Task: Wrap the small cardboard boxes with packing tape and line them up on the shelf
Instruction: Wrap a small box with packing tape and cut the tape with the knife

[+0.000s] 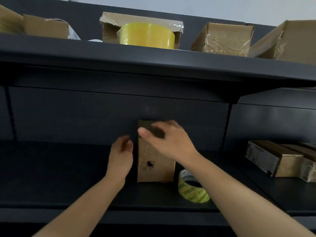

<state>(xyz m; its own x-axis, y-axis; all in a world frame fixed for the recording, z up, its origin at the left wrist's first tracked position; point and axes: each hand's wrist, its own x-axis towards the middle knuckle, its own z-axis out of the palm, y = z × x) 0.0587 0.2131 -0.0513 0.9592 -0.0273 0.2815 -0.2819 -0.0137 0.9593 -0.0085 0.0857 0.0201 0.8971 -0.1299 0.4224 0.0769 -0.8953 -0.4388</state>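
A small cardboard box (pixel 154 165) lies on the dark lower shelf (pixel 59 177), its long side running away from me, with a black mark on its top. My right hand (pixel 168 140) hovers over the box's far end, fingers spread and relaxed, thumb pointing left. My left hand (pixel 121 157) is just left of the box, fingers loosely curled, holding nothing. A small roll of yellowish packing tape (pixel 192 187) lies on the shelf right of the box, under my right forearm.
The upper shelf (pixel 153 60) carries several taped cardboard boxes (pixel 222 38) and a big yellow tape roll (pixel 147 35) in front of an open box. More boxes (pixel 280 159) lie at the right end of the lower shelf.
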